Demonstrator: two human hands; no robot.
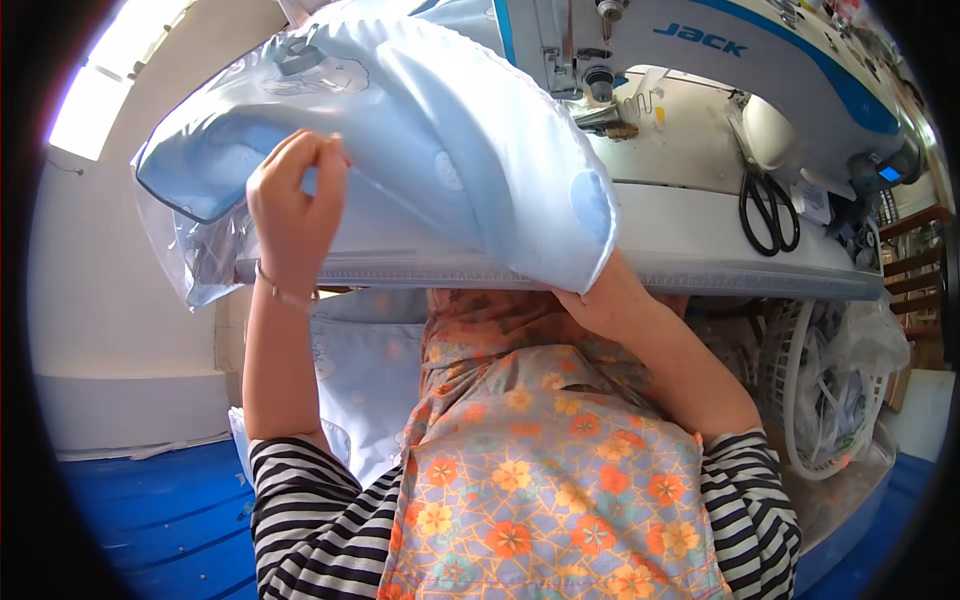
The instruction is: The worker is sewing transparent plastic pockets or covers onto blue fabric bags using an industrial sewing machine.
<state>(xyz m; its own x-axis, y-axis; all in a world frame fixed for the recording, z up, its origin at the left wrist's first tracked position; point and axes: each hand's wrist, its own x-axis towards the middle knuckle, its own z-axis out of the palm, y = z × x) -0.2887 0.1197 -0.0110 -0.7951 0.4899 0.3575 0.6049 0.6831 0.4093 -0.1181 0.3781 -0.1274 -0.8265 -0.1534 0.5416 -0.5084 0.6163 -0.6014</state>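
A large piece of light blue, shiny fabric [400, 130] with pale printed patches lies over the front of the sewing table, its left part bordered by dark piping. My left hand [297, 205] is raised over its left part, thumb and fingers pinched together on the fabric; a crease runs rightward from the fingertips. My right hand [605, 300] is at the fabric's lower right corner by the table edge, closed on it, with its fingers partly hidden by the cloth. Clear plastic [215, 250] shows under the fabric's left end.
A white and blue sewing machine [700, 55] stands behind the fabric. Black-handled scissors [768, 210] lie on the table [690, 225] to the right. A white plastic basket [790, 390] holding bags stands at the lower right. More light blue fabric [370, 370] hangs below the table at left.
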